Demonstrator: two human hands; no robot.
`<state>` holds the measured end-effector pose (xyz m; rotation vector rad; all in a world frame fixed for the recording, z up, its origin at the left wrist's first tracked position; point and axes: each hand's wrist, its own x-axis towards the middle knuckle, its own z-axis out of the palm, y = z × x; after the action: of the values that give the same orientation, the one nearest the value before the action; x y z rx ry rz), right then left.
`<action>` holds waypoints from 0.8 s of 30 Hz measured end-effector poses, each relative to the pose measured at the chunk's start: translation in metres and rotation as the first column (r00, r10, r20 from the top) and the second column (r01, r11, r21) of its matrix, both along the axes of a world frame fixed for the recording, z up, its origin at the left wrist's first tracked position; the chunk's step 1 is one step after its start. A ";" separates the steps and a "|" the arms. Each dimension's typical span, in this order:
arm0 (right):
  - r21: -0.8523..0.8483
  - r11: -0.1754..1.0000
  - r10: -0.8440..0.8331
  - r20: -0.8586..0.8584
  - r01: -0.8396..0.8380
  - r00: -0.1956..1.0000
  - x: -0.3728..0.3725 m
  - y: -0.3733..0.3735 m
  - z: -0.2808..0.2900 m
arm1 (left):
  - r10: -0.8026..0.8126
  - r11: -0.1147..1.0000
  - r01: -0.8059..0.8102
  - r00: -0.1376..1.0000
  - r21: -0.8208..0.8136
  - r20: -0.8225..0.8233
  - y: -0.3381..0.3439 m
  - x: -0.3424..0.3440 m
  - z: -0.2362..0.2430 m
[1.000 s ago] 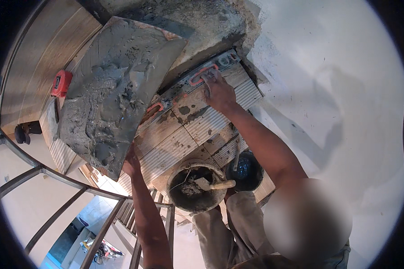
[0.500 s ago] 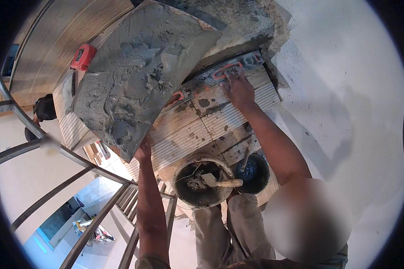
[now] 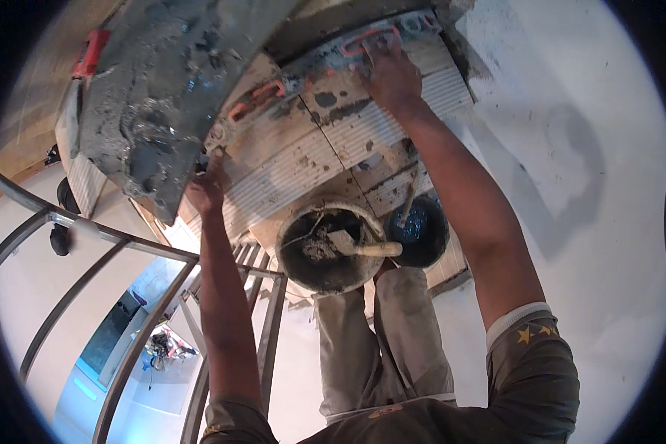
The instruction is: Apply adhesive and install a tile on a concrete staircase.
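Observation:
A long spirit level (image 3: pixel 311 72) with orange-rimmed handholds lies slantwise across wood-look tiles (image 3: pixel 274 166) splashed with mortar. My right hand (image 3: pixel 394 80) is closed on its handhold near the far right end. At its near left end is my left hand (image 3: pixel 206 191), fingers curled at the tip of the level and partly hard to make out. Right beside that hand, a slab (image 3: pixel 163 96) thickly spread with wet grey mortar covers the upper left, its corner pointing toward me.
Before my legs stands a mortar bucket (image 3: pixel 292 270) with a wooden-handled trowel (image 3: pixel 362 248) across it. Right of it is a dark bucket (image 3: pixel 428 248) with a stick-like handle. A red tape measure (image 3: pixel 91 53) lies beyond the slab. Metal railing (image 3: pixel 118 237) runs left; a white wall (image 3: pixel 584 222) stands right.
The view has shifted, and the mortar-covered slab now sits farther up and left in it. More of the spirit level's left end shows. My left hand appears farther left; my right stays on the handhold.

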<state>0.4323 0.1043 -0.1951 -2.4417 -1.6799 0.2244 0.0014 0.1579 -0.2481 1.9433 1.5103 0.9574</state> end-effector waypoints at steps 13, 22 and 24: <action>-0.147 0.989 -0.025 -0.056 0.016 0.998 -0.006 0.001 0.006 | 0.046 0.968 -0.043 0.999 -0.248 0.006 0.006 0.005 0.022; 0.196 0.912 -0.150 -0.660 0.361 0.736 -0.076 -0.213 0.055 | 0.122 0.977 0.019 0.761 0.211 -0.637 -0.008 0.016 0.036; 0.000 0.882 -0.335 -0.702 0.471 0.628 -0.102 -0.293 0.066 | 0.034 0.998 -0.054 0.754 -0.011 -0.656 -0.017 0.032 0.041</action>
<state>0.3303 -0.1883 -0.1286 -2.1133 -0.7613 0.7621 0.0330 0.1413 -0.2071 2.3703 1.9220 0.2360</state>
